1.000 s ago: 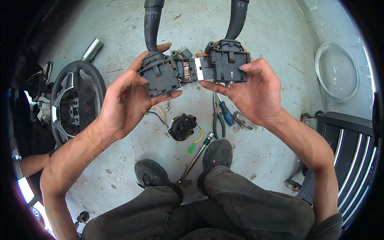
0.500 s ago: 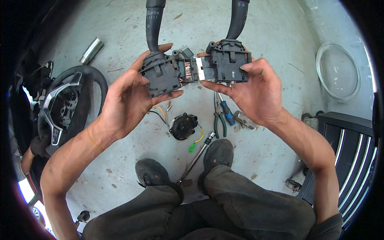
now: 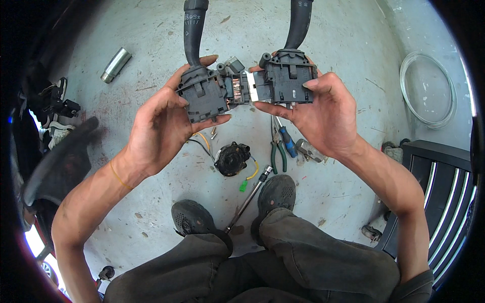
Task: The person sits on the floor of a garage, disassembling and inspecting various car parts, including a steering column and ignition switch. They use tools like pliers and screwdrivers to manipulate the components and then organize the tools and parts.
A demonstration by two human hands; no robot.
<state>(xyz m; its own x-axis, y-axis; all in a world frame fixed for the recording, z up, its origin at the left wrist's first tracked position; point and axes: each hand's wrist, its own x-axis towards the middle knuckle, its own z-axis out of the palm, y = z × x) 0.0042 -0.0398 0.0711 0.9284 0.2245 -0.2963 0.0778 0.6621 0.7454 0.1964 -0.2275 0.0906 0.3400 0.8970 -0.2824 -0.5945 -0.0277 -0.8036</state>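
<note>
My left hand (image 3: 164, 113) is closed round a black steering-column stalk switch (image 3: 203, 96), thumb on its face and fingers behind and below. Its lever (image 3: 193, 38) points away from me. A second stalk switch (image 3: 290, 81) is gripped by my right hand (image 3: 328, 113), thumb on its right edge; that lever (image 3: 299, 25) also points away. Between the housings, copper contacts (image 3: 236, 88) show on the left one and a white edge (image 3: 252, 87) on the right one. The inner ends sit close together; whether they touch I cannot tell.
On the floor lie a round black clock-spring-like part (image 3: 232, 159) with wires and a green connector (image 3: 243, 186), pliers (image 3: 278, 154), a blue-handled screwdriver (image 3: 288, 142), a ratchet (image 3: 248, 199), a metal cylinder (image 3: 115, 65) and a wire coil (image 3: 428, 91). A blurred steering wheel (image 3: 63, 161) is at left.
The steering wheel on the left, held by another person's gloved hand before, has swung away toward the left edge and is blurred. My hands and both switches have hardly moved.
</note>
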